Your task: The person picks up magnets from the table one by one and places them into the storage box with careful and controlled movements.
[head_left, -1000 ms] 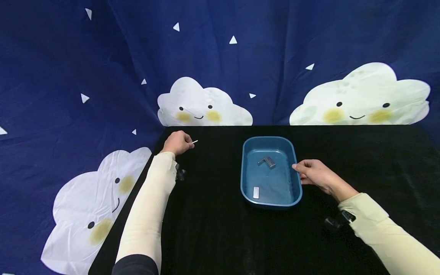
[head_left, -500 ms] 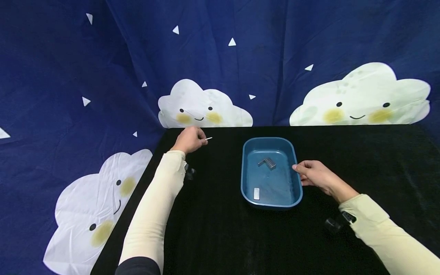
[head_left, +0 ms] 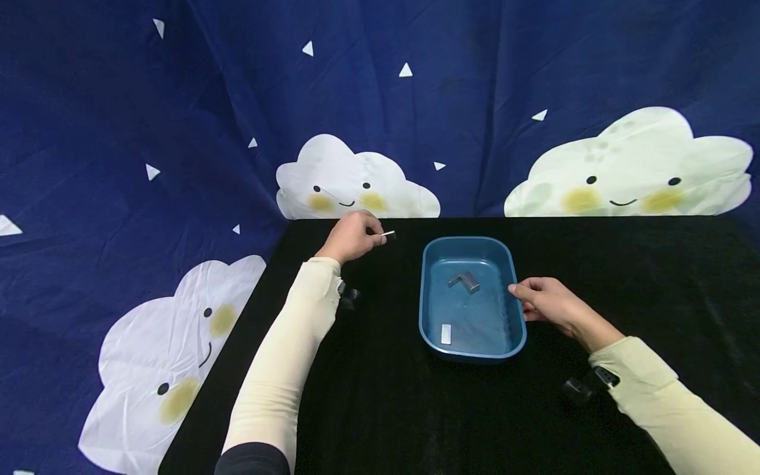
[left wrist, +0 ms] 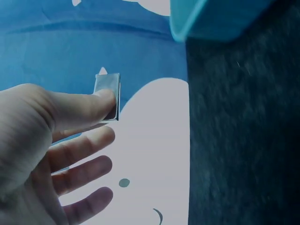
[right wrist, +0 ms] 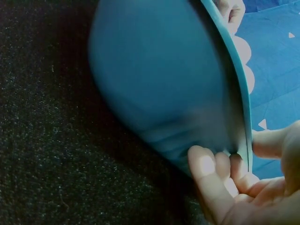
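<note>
My left hand (head_left: 350,236) is raised over the far left of the table and pinches a small shiny silver rectangular block (left wrist: 106,84) between thumb and index finger. Its other fingers are loosely bent, as the left wrist view shows. To its right stands a blue plastic basin (head_left: 423,297). My right hand (head_left: 549,305) grips the basin's right rim, thumb over the edge and fingers curled against the outer wall (right wrist: 159,79). Inside the basin, a silver rectangular piece (head_left: 446,334) lies near the front, and a group of narrow dark-grey pieces (head_left: 470,282) lies farther back.
A black cloth (head_left: 380,396) covers the table. Behind it hangs a dark blue curtain (head_left: 463,99) with white triangles and smiling clouds, which also runs along the left side. Small dark cameras (head_left: 578,389) are strapped at both wrists.
My left hand has moved right toward the basin, still pinching the silver block. The right hand stays on the rim, and the basin and its contents keep their places.
</note>
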A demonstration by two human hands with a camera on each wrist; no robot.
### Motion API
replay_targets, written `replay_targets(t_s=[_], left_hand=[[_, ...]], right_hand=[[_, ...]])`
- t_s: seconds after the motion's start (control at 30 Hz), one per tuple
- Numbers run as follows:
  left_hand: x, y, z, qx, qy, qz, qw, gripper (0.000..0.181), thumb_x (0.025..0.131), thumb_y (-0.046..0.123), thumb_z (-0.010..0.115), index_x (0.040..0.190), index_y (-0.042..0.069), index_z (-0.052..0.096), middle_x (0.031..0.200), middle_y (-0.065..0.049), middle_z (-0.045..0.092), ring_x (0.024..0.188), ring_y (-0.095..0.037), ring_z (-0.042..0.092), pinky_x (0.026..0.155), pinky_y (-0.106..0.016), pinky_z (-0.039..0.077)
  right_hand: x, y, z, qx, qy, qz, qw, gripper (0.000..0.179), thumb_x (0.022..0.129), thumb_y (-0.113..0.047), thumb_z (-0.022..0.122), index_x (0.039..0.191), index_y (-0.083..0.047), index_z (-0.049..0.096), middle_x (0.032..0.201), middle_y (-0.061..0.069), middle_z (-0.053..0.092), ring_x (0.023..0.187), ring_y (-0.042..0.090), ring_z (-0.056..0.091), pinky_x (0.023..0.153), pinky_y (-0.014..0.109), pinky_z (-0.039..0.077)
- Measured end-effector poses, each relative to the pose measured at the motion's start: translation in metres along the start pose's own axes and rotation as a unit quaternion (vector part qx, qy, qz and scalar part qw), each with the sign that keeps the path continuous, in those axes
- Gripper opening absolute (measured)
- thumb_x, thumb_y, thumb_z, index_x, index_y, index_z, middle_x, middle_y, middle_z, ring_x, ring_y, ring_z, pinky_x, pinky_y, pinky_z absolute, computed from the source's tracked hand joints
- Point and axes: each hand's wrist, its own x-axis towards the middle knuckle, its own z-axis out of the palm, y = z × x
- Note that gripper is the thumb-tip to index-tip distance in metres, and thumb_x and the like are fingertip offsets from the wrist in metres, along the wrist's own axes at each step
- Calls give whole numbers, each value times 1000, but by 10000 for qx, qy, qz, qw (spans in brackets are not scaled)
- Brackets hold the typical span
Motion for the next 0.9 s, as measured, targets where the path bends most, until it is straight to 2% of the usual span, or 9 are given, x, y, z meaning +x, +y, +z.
replay_targets(t_s=[0.2, 0.33, 0.5, 0.7, 0.9], left_hand=[[7, 16, 2, -124, 34, 412, 9991, 11, 88, 21, 73, 89, 10, 77, 107, -4, 72, 105, -20, 62, 100, -39, 48], [13, 28, 3, -189, 49, 658, 9976, 11, 87, 20, 73, 88, 10, 77, 104, -4, 74, 105, -19, 64, 100, -35, 48], [17, 46, 9, -286, -82, 771, 9966, 11, 88, 20, 73, 88, 10, 77, 103, -4, 73, 102, -19, 64, 96, -34, 49], [21, 66, 19, -111, -237, 1037, 9943, 12, 89, 21, 72, 89, 11, 78, 104, -2, 73, 102, -17, 64, 97, -32, 49], [24, 85, 31, 4, -444, 1187, 9919, 12, 90, 23, 72, 91, 13, 78, 104, 0, 72, 96, -16, 62, 89, -30, 50]], right_hand=[[-2, -2, 2, 69, -7, 3, 10000, 53, 103, -41, 46, 132, 3, 46, 111, 9, 63, 93, 13, 68, 84, 32, 58], [-3, -3, 2, 71, -10, -6, 10000, 54, 103, -41, 45, 134, 4, 45, 114, 11, 62, 94, 13, 68, 84, 32, 58], [-1, -2, 3, 59, -6, -4, 10000, 53, 103, -41, 44, 134, 3, 44, 116, 12, 60, 97, 15, 66, 85, 33, 58], [1, 0, 3, 74, 23, 5, 10000, 52, 103, -42, 45, 131, 1, 45, 116, 12, 58, 98, 17, 65, 85, 34, 58], [0, -1, 4, 115, 61, 64, 9999, 52, 102, -41, 46, 133, 1, 44, 114, 11, 59, 95, 16, 66, 83, 33, 58]])
